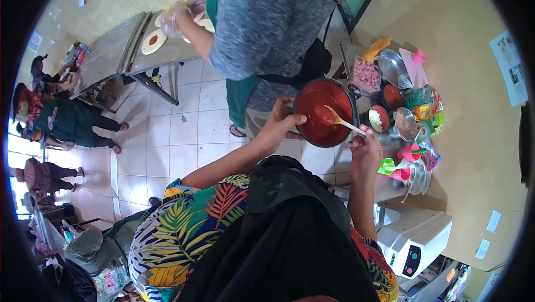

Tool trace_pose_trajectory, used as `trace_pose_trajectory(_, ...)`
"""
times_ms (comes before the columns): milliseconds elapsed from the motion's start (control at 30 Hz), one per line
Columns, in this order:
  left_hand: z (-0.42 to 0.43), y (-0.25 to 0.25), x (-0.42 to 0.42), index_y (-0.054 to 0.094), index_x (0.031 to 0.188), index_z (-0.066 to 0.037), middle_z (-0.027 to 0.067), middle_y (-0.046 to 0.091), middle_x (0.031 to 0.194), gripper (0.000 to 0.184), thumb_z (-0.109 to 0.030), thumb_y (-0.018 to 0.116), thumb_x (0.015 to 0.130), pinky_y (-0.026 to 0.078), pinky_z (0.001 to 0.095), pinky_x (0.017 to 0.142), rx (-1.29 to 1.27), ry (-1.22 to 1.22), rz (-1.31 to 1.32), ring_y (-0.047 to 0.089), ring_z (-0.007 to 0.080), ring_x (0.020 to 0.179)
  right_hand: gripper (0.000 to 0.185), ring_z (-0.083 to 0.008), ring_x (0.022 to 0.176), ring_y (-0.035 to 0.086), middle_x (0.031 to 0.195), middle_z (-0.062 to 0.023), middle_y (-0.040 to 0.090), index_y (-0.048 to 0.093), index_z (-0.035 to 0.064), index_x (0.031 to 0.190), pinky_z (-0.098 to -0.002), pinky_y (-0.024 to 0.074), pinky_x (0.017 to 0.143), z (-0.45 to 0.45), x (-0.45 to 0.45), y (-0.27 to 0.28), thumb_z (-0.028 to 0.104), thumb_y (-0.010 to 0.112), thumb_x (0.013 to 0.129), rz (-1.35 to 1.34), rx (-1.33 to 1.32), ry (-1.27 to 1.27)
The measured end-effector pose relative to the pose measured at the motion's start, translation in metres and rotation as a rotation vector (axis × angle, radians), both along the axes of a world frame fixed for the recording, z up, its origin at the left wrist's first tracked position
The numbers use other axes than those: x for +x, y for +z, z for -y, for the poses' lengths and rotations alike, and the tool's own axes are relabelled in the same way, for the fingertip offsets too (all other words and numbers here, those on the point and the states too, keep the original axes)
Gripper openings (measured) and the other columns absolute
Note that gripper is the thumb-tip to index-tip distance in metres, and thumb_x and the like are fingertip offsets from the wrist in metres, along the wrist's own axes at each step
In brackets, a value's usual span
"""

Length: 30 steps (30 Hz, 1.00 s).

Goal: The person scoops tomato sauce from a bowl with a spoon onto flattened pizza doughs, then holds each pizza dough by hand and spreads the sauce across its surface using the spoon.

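Spoon slanting between pot and right hand
Its head meets the red sauce, left of the right grip, which pinches the handle's end; the left hand clasps the pot's near-left rim.

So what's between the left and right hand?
The pot of red sauce, gripped by the left hand, and the spoon, held in the right hand. Head view.
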<state>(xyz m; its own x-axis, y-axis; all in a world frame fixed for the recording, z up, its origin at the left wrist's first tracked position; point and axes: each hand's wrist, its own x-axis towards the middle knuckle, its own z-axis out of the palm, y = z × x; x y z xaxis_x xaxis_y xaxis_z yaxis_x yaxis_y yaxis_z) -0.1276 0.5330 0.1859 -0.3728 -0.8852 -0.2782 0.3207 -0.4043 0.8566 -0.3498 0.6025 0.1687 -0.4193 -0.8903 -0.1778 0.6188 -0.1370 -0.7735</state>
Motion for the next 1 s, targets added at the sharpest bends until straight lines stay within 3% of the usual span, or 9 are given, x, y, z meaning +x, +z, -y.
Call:
trace_pose_trajectory(333, 0.012, 0.009, 0.009, 0.027, 0.130, -0.008, 0.0132, 0.047, 0.113, 0.065, -0.023, 0.067, 0.081, 0.058, 0.0435, 0.078, 0.049, -0.217, 0.017, 0.052, 0.0239, 0.109, 0.026, -0.0129, 0.066, 0.054, 0.081, -0.0078, 0.065, 0.061, 0.0007, 0.101, -0.0304, 0.0473, 0.063, -0.005, -0.012, 0.012, 0.024, 0.060, 0.091, 0.072, 0.046, -0.110)
trace_pose_trajectory(500, 0.022, -0.004, -0.011, 0.026, 0.132, -0.008, 0.0136, 0.046, 0.115, 0.066, -0.023, 0.066, 0.082, 0.058, 0.0430, 0.078, 0.058, -0.237, -0.007, 0.051, 0.0242, 0.112, 0.026, -0.0150, 0.067, 0.059, 0.084, -0.0100, 0.066, 0.061, 0.0004, 0.102, -0.0311, 0.0506, 0.064, -0.010, -0.031, 0.004, 0.024, 0.059, 0.092, 0.088, 0.050, -0.098)
trace_pose_trajectory(667, 0.026, -0.026, -0.040, 0.025, 0.132, -0.009, 0.0129, 0.045, 0.117, 0.064, -0.021, 0.064, 0.083, 0.059, 0.0419, 0.075, 0.038, -0.118, -0.042, 0.052, 0.0235, 0.110, 0.025, -0.0171, 0.067, 0.063, 0.086, -0.0122, 0.067, 0.062, -0.0010, 0.101, -0.0316, 0.0537, 0.064, 0.000, -0.059, -0.005, 0.022, 0.058, 0.093, 0.012, 0.052, -0.067)
trace_pose_trajectory(1000, 0.037, -0.054, -0.037, 0.025, 0.131, -0.008, 0.0145, 0.042, 0.121, 0.067, -0.023, 0.067, 0.081, 0.059, 0.0448, 0.075, 0.053, 0.190, 0.026, 0.052, 0.0257, 0.111, 0.026, -0.0203, 0.073, 0.063, 0.086, -0.0128, 0.065, 0.059, -0.0019, 0.106, -0.0341, 0.0539, 0.069, 0.079, -0.070, -0.051, 0.021, 0.055, 0.094, 0.009, 0.037, 0.234)
